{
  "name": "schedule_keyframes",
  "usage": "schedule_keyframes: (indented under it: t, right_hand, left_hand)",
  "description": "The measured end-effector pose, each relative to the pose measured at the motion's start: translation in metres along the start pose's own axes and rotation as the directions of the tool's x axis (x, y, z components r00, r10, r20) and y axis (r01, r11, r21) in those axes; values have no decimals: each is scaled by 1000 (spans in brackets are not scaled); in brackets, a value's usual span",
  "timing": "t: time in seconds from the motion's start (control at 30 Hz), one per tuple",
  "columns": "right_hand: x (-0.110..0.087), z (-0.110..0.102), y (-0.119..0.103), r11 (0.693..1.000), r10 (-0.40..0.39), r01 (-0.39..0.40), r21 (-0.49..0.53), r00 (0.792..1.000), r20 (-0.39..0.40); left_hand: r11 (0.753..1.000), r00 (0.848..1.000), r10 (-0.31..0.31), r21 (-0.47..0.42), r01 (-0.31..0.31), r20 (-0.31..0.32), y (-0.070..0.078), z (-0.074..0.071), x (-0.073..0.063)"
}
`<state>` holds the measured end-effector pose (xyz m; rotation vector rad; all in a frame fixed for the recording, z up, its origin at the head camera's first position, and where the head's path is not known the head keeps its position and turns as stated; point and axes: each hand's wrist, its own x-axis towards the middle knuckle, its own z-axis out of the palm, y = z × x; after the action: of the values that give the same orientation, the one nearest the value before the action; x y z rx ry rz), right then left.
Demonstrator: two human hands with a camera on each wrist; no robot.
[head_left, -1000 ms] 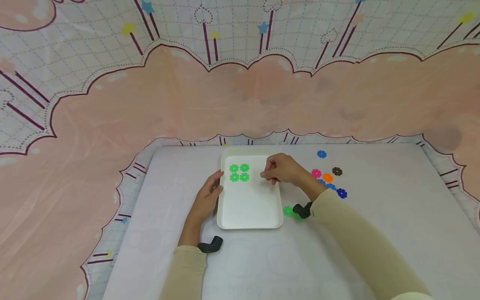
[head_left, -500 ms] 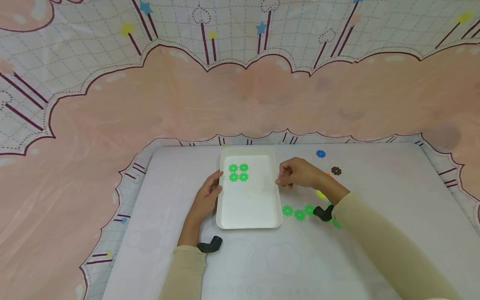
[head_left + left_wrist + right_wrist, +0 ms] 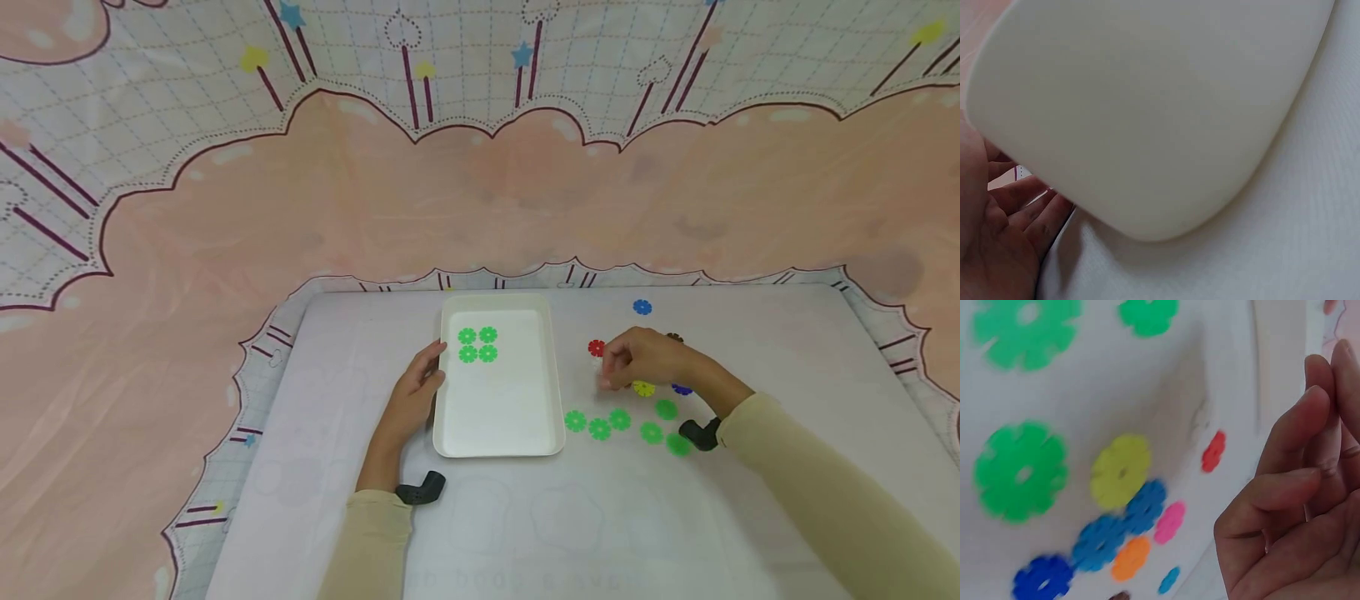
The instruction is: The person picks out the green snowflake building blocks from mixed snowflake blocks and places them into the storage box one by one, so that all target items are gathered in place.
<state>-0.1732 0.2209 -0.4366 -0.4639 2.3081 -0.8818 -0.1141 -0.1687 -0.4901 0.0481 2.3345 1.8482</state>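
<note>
Well, the white tray (image 3: 498, 417) has the left hand (image 3: 408, 396) at its left rim, relaxed fingers touching it, four green discs (image 3: 488, 334) just inside. To its right, the right hand (image 3: 651, 358) has bent fingers, though whether they pinch anything is hard to tell; it partly hides the yellow disc (image 3: 644, 390), with the red disc (image 3: 596, 347) just beside its fingers

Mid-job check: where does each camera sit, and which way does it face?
Head: worn on the head, facing forward and down at the white tray and flower-shaped discs; beige sleeves, left hand and right hand show.
Left wrist: on that wrist, facing the tray up close; the left hand shows at lower left.
Right wrist: on that wrist, facing the loose discs; the right hand shows at the right.
Shared: head and right wrist both show the yellow flower-shaped disc.
</note>
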Motion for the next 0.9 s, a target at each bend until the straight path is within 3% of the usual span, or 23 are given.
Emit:
schedule_keyframes:
  t: [0.17, 0.27, 0.47, 0.9]
  right_hand:
    - [-13, -7, 14, 1000, 17, -17, -24, 1000, 8]
    - [-20, -10, 22, 1000, 25, -25, -8, 1000, 8]
    - [-29, -14, 39, 998, 55, -55, -28, 998, 9]
    - [-40, -21, 62, 990, 110, -107, -92, 993, 37]
  left_hand:
    - [1000, 1000, 9, 15, -9, -14, -21, 0, 9]
    - [999, 999, 32, 19, -32, -20, -26, -1, 11]
    - [998, 998, 60, 14, -60, -24, -28, -1, 10]
    - [998, 999, 39, 46, -37, -33, -28, -1, 10]
